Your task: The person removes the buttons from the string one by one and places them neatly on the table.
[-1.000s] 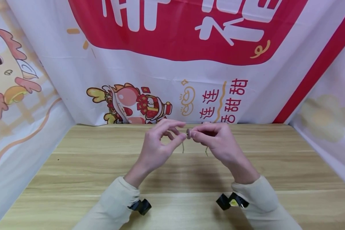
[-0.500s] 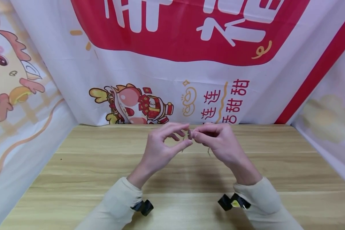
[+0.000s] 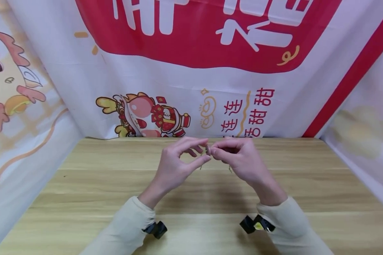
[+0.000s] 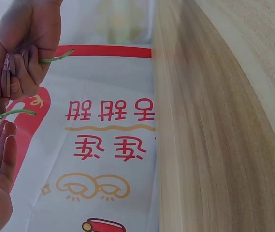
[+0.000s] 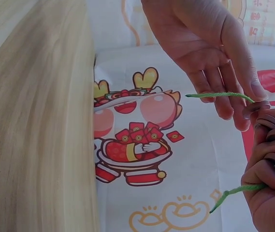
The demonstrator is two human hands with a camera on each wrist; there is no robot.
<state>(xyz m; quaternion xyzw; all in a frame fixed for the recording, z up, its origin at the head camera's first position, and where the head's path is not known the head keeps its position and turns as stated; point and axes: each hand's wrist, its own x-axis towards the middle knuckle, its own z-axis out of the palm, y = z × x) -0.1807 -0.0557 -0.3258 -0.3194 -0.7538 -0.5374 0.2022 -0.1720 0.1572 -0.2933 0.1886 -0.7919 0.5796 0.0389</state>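
Note:
Between my hands, a brown round disc [image 3: 207, 149] stands on edge. My left hand [image 3: 173, 161] holds it at opposite edges, thumb tip below and index finger above, the other fingers spread behind. My right hand [image 3: 240, 156] grips a row of similar brown discs [image 5: 272, 135] in its curled fingers. Its thumb and index finger meet close to the single disc. A green string [image 5: 219, 94] runs out at the single disc, and another green string end [image 5: 231, 192] hangs from the right fist. Most of the string between is hidden by fingers.
Both hands are above a wooden table [image 3: 191, 226]. A white cloth backdrop [image 3: 178, 78] with red lettering and cartoons rises behind it, and printed cloth closes both sides. A small dark speck [image 3: 64, 176] lies on the table at left. Dark wrist cameras [image 3: 156, 229] sit on the sleeves.
My left index finger has come down onto the disc's upper edge, and the thumb has shifted to its lower edge. The right hand keeps its grip and has barely moved.

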